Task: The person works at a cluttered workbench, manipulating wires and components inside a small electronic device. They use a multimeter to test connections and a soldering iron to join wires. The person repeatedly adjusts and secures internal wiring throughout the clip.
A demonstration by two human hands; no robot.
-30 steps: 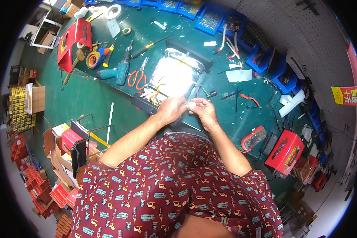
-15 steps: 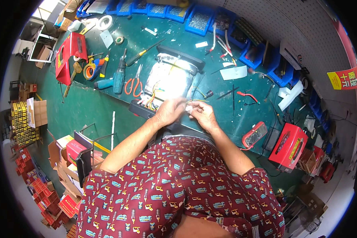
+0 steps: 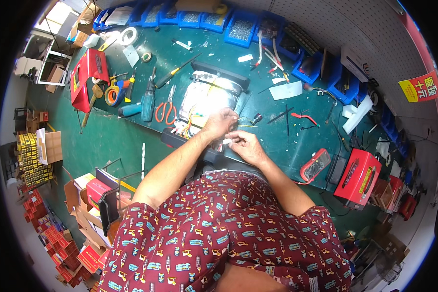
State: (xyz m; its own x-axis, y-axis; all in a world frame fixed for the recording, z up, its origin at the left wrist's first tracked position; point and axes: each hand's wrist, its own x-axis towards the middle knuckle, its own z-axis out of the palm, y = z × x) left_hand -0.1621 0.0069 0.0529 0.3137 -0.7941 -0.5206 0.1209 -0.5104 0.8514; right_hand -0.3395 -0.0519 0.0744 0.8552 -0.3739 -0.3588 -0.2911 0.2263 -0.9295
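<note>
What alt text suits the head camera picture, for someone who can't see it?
A person's left hand and right hand are close together by a silver device with coloured wires on a green workbench; the right pinches a white piece. Scissors, drill and screwdriver lie to the left; blue bins line the back.

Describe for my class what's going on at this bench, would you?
A person sits or stands at a green workbench, both hands close together. The right hand pinches a small white piece; the left hand is just beyond it, its grip unclear. Under and beyond the left hand is a shiny silvery unit, with coloured wires at its near end. Orange-handled scissors and a teal power drill lie to its left.
</note>
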